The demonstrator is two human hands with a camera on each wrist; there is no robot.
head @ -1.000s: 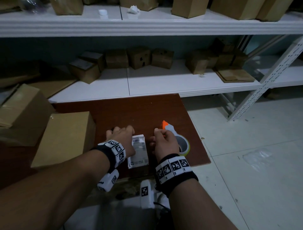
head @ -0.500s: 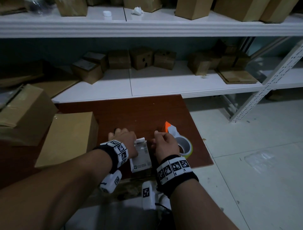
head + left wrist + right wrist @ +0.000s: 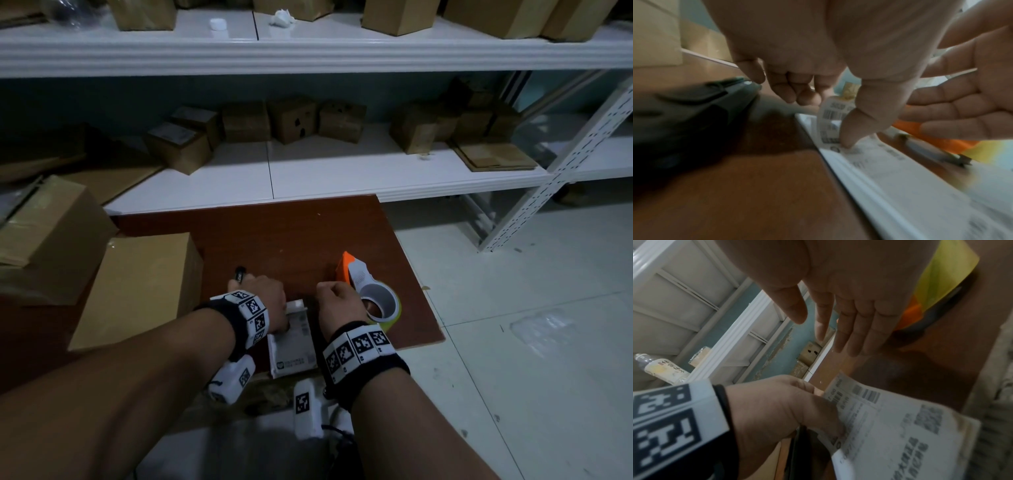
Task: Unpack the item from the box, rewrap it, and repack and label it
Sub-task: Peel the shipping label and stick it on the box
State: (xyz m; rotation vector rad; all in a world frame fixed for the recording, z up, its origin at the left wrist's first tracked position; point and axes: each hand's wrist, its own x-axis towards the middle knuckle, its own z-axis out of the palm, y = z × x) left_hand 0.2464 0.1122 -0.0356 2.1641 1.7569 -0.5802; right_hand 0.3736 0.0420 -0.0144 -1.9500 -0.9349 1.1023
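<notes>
White paper is what both hands are working on: a flat white sheet of printed shipping labels (image 3: 292,342) is lying at the near edge of the dark red-brown wooden board (image 3: 294,236), between the two wrists. The left hand (image 3: 265,299) is bending down over its far left corner. In the left wrist view the thumb is pressing on the sheet while the other fingers are curling behind a small barcode sticker (image 3: 831,120), which is standing up from its backing. I judge that it is being peeled for the labelling step.

The right hand (image 3: 840,305) is hovering just right of the sheet with its fingers straight and close together, holding nothing.

The sheet is looking very light and thin, so I think it will slide or lift if nobody is keeping it down. The sticker is soft and will probably curl and stick to itself. I would be taking it only at the lifted corner, with the fingertips.

An orange and white tape dispenser with a yellowish tape roll (image 3: 371,296) is sitting just right of the right hand. A plain brown cardboard box (image 3: 137,287) is standing to the left on the board, probably the one to be labelled.
</notes>
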